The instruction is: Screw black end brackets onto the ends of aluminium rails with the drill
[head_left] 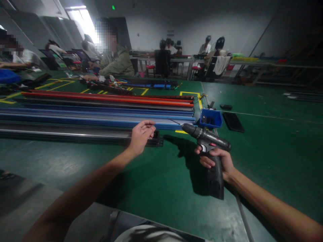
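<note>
My right hand is wrapped round the handle of a black cordless drill. A long thin bit sticks out of its chuck and points left, towards my left hand. Just above the right end of a black metal profile, my left hand is closed, thumb against curled fingers. Whatever may be between those fingers is too small to make out. Behind the black profile lie several blue profiles and an orange one, side by side across the table.
A blue bin with small dark parts stands past the profiles' right ends. Beside it rests a black phone-like slab. Wiring lies along the far side of the green table. A person in a green jacket sits opposite.
</note>
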Motion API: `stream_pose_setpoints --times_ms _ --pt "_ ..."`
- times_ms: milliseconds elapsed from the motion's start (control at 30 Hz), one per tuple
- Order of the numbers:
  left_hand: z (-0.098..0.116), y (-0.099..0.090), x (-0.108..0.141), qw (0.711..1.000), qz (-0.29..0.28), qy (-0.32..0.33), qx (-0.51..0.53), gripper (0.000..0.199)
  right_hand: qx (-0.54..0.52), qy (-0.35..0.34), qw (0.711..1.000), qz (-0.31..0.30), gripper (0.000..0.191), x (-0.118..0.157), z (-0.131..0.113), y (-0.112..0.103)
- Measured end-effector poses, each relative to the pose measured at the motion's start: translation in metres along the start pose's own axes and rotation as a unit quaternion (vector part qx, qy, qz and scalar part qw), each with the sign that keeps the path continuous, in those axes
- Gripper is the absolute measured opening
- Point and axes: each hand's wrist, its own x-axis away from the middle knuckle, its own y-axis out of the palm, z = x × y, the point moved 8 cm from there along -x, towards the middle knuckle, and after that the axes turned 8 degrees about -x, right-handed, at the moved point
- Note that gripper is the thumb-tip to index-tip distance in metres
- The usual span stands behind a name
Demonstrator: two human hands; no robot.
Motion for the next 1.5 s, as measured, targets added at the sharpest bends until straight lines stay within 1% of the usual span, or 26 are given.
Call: stream_pose_setpoints --times_ms 200,333,467,533,633,800,967,1200,1300,1400,1500 --pt "-0.003 0.007 0.009 0.998 -0.033 -0.04 0.038 0.02 0.003 0.044 0.999 -0.022 0.025 0.004 0.014 -0.005" --pt "-0.012 0.007 0.013 0.996 -0.041 -0.061 0.055 0.027 -0.018 0.085 0.994 -0.06 0.022 0.006 0.025 -0.006" --pt "-0.019 0.004 0.014 0.995 -0.037 -0.062 0.067 0.033 -0.029 0.109 0.987 -0.113 0.033 0.007 0.03 -0.003" --pt "-0.021 0.004 0.014 0.995 -0.037 -0.062 0.075 0.033 -0.03 0.111 0.986 -0.119 0.035 0.007 0.03 -0.003" --pt "-0.021 0.003 0.017 0.995 -0.036 -0.058 0.077 0.032 -0.032 0.108 0.987 -0.118 0.033 0.007 0.029 -0.002" --pt "-0.02 0.003 0.02 0.995 -0.017 -0.06 0.081 0.034 -0.036 0.106 0.985 -0.13 0.029 0.008 0.029 0.001" --pt "-0.021 0.002 0.02 0.994 -0.011 -0.063 0.085 0.036 -0.04 0.102 0.986 -0.122 0.022 0.008 0.029 0.002" --pt "-0.022 0.0 0.021 0.994 -0.01 -0.061 0.086 0.038 -0.035 0.116 0.987 -0.107 0.026 0.009 0.031 0.0" --pt "-0.024 0.002 0.022 0.995 -0.014 -0.057 0.076 0.037 -0.013 0.121 0.99 -0.074 0.03 0.01 0.031 -0.002" --pt "-0.027 0.003 0.024 0.996 -0.017 -0.054 0.065 0.036 0.007 0.128 0.991 -0.04 0.028 0.011 0.031 -0.003" --pt "-0.027 0.004 0.026 0.997 -0.012 -0.049 0.063 0.035 0.011 0.136 0.99 -0.03 0.026 0.012 0.032 -0.003"
